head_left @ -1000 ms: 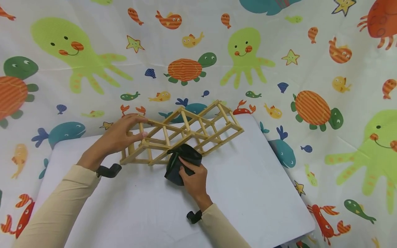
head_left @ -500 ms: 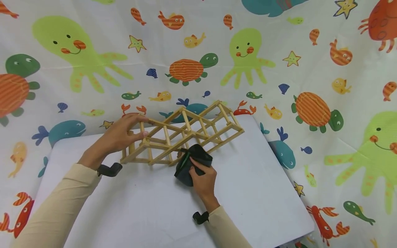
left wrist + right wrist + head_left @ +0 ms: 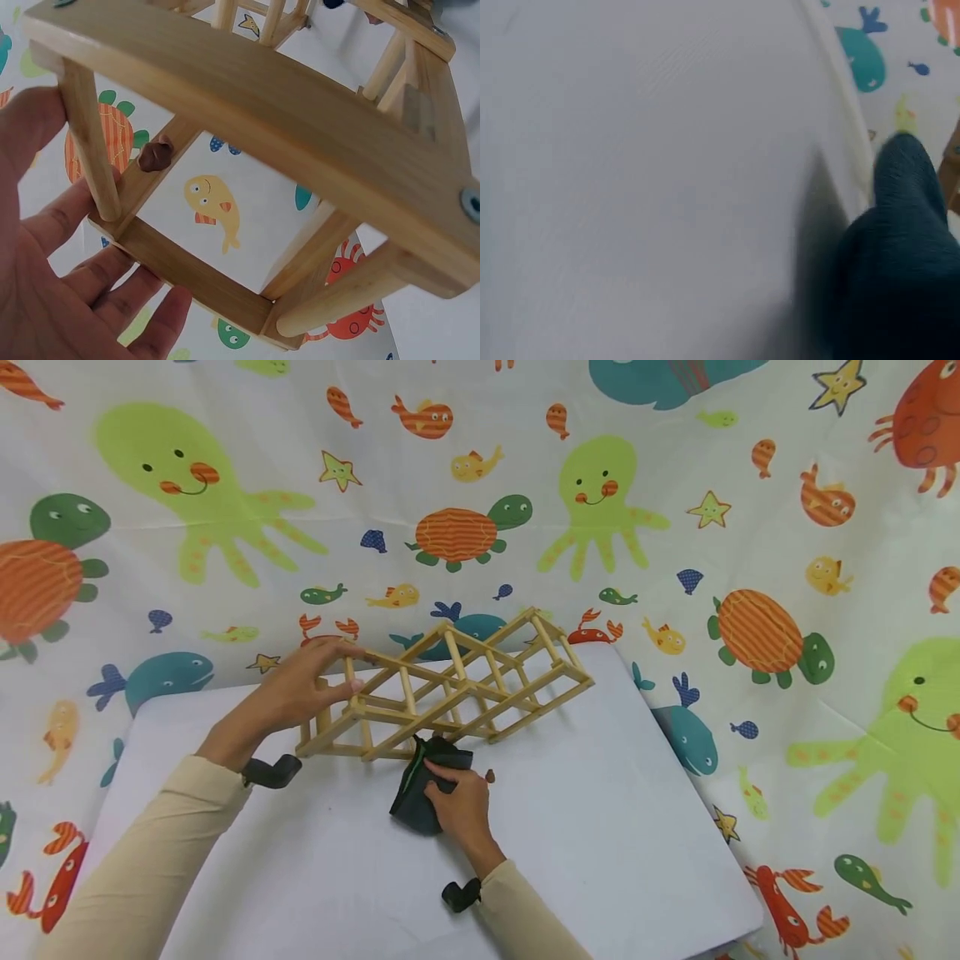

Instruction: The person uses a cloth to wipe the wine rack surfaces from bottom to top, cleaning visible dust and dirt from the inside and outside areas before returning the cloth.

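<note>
A wooden lattice rack (image 3: pixel 457 693), made of slats joined by round dowels, stands unfolded in a zigzag across the back of the white table. My left hand (image 3: pixel 300 689) grips its left end. In the left wrist view the thumb and fingers of that left hand (image 3: pixel 82 277) lie around an upright dowel (image 3: pixel 88 139) and the end slat. My right hand (image 3: pixel 461 806) pinches a dark cloth (image 3: pixel 420 802) with a green line along one edge, close in front of the rack's lower rail. Dark cloth (image 3: pixel 900 285) fills the right wrist view's lower right, hiding the right hand.
The white tabletop (image 3: pixel 615 827) spreads in front of the rack and to its right. Behind and around it hangs a curtain (image 3: pixel 480 468) printed with sea animals. A small dark brown knob (image 3: pixel 156 154) sits on one slat in the left wrist view.
My right hand and the cloth moved right along the front of the rack, then back left and nearer to me. The left hand keeps its grip; the rack stays in place.
</note>
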Demonstrator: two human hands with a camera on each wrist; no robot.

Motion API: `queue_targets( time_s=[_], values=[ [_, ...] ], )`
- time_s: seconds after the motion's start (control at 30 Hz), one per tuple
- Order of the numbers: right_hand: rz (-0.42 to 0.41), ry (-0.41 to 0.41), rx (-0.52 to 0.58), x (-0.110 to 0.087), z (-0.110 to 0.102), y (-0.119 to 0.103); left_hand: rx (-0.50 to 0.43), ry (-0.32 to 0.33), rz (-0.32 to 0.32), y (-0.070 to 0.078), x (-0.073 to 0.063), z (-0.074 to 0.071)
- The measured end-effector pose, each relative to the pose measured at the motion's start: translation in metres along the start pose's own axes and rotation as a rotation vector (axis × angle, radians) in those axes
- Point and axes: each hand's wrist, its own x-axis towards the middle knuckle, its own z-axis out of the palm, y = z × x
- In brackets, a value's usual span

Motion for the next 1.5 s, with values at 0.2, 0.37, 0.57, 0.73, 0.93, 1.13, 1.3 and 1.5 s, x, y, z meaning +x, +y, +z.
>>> queue_targets(
  time_s=[0.2,0.37,0.57,0.73,0.93,1.13,1.3,1.5],
  values=[
    [-0.021,0.197,0.23,-0.001,-0.001,-0.006,0.012,-0.009,0.003,0.001,0.002,-0.001],
    [0.044,0.024,0.09,0.004,0.012,-0.004,0.01,-0.004,0.009,0.001,0.002,-0.001],
    [-0.019,-0.192,0.143,-0.003,0.024,-0.012,-0.003,-0.002,0.027,0.0,0.003,-0.001],
    [-0.087,-0.226,0.144,-0.001,0.034,-0.02,-0.008,0.003,0.018,-0.002,0.003,-0.002],
    [0.015,-0.131,-0.045,0.005,0.031,-0.016,-0.023,-0.009,0.023,-0.005,0.003,-0.003],
    [-0.065,-0.159,0.059,0.003,0.031,-0.022,-0.007,-0.003,0.012,-0.002,0.004,-0.004],
    [-0.105,-0.232,0.0,0.008,0.036,-0.023,-0.009,0.0,0.012,-0.001,0.005,-0.005],
    [-0.005,-0.144,-0.14,0.011,0.027,-0.015,-0.016,0.001,0.009,-0.004,0.005,-0.003]
  ],
)
